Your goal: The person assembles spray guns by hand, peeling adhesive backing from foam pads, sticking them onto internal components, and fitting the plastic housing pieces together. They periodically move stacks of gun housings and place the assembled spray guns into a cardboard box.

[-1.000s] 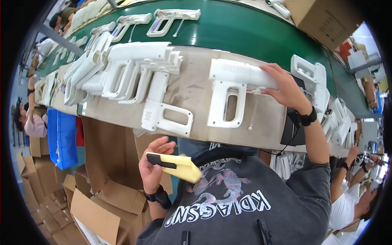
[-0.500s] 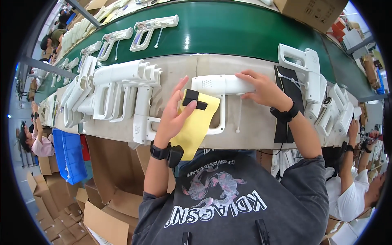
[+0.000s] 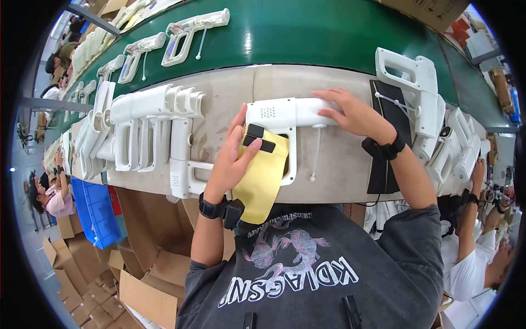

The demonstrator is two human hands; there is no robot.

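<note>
A white gun-shaped plastic device (image 3: pixel 274 113) lies on the work table in front of me, its handle loop toward my body. A thin white cord with a small ball end (image 3: pixel 314 156) hangs from its barrel. My left hand (image 3: pixel 227 164) holds a yellow backing sheet (image 3: pixel 260 189) over the handle. Its thumb presses beside two black rectangular strips (image 3: pixel 257 138) on that sheet; the fingers behind are partly hidden. My right hand (image 3: pixel 356 112) grips the barrel's right end, thumb and fingertips curved against it.
White housings (image 3: pixel 145 129) stand in a row at left, with another gun-shaped device (image 3: pixel 179 164) nearer. At right are a black mat (image 3: pixel 383 159) and several finished-looking devices (image 3: pixel 424 98). A green conveyor (image 3: pixel 290 35) runs behind. Co-workers sit on both sides; cardboard boxes (image 3: pixel 148 290) lie below left.
The whole view has shifted slightly, so the table things sit farther left. My right thumb has moved from below the barrel up onto its side. My left hand keeps the yellow sheet.
</note>
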